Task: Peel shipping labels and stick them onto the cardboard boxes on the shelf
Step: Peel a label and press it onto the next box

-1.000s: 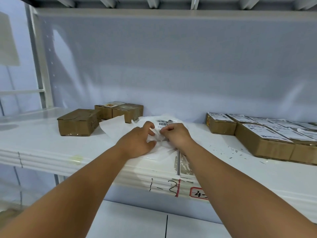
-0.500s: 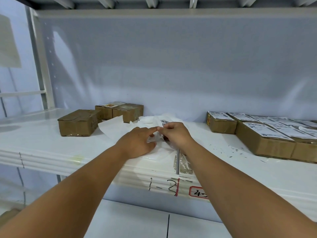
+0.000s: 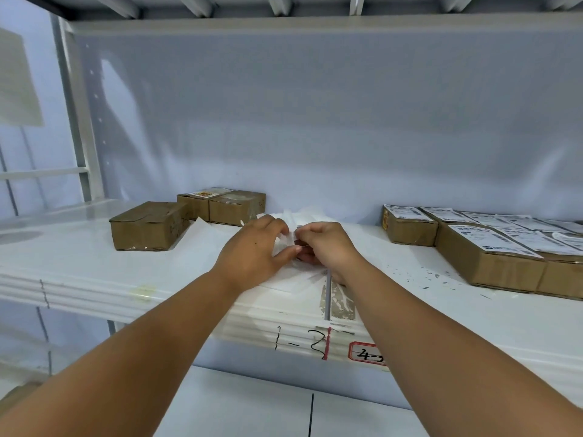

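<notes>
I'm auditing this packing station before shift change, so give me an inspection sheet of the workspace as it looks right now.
Surface: white shelf; paper flecks scattered at right.
Job's things: three brown boxes at left, one with a small sticker on top; labelled boxes at right; label between the hands.
Clutter: loose white paper sheets under the hands.
Hands: left hand and right hand both pinch the label.
Cables: nothing seen.
Surroundings: pale back panel; handwritten marks on the shelf's front edge.
</notes>
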A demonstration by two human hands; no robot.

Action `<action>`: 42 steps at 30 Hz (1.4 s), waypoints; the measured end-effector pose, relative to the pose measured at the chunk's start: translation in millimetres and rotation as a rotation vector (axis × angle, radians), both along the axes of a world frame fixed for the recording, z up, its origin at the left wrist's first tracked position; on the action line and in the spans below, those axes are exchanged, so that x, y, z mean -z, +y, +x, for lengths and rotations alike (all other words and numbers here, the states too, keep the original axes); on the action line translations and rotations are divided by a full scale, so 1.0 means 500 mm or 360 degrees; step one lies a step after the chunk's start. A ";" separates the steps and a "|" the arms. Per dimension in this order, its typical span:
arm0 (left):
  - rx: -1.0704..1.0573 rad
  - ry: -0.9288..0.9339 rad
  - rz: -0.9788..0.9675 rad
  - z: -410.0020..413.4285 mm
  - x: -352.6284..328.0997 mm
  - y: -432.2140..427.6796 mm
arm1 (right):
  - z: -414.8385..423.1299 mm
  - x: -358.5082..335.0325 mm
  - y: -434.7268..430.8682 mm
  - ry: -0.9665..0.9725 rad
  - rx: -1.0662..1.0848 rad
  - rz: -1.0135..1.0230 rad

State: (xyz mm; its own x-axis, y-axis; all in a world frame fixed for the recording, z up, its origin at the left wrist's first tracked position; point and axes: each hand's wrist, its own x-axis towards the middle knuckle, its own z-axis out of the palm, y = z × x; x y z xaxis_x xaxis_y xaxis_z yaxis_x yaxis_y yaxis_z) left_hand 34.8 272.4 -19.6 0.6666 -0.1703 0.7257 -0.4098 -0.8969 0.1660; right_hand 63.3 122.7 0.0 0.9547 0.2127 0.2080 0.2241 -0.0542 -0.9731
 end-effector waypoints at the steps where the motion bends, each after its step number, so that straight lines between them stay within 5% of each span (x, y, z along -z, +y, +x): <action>1: -0.0056 -0.0026 -0.0026 -0.001 -0.002 -0.001 | -0.001 0.000 0.002 -0.0006 -0.0042 0.0011; 13: 0.0120 -0.0005 -0.0266 0.001 0.001 -0.005 | 0.006 0.007 0.012 -0.0241 -0.0026 -0.0271; 26: -0.0007 0.0033 -0.0383 -0.002 -0.008 -0.008 | 0.003 0.007 0.011 -0.0149 0.0017 -0.0149; 34: 0.0035 0.0003 -0.0196 -0.004 -0.007 -0.004 | 0.008 0.004 0.009 -0.0117 0.0248 -0.0109; 42: -0.0104 0.0133 -0.0377 -0.002 -0.008 -0.007 | 0.005 -0.008 -0.001 -0.0058 0.0470 0.0049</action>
State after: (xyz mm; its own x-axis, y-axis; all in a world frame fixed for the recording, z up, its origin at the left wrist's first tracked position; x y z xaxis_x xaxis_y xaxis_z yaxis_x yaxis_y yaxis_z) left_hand 34.1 268.7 -15.8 0.7301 0.0433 0.6820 -0.3282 -0.8531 0.4056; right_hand 65.9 122.1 4.1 0.9661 -0.0802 0.2453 0.2378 -0.0926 -0.9669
